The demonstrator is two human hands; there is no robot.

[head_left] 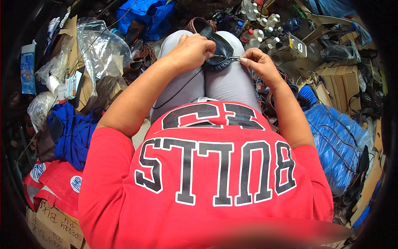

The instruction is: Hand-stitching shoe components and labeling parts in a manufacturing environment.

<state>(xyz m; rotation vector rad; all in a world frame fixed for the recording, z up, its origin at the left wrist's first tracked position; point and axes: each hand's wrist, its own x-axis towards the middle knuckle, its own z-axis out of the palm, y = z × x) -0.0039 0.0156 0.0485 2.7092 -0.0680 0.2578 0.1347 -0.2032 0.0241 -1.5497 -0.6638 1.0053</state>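
A black shoe (220,46) rests across my grey-trousered knees, with its gathered, rounded end toward me. At its left edge my left hand (194,50) is closed in a pinch, but what sits between the fingertips is too small to make out. My right hand (261,65), just right of the shoe, pinches a thin needle-like tool (235,58) that reaches left to the shoe's rounded end. From near my left hand a thin dark thread (178,90) trails down over my left thigh. Behind the black shoe stands a brown shoe (200,26).
Several small bottles (258,33) stand beyond my right knee. Brown footwear (143,58) lies left of my legs, near clear plastic (99,41) and a blue bag (146,16). Blue plastic (335,141) and cardboard (340,85) crowd the right, blue cloth (74,128) the left.
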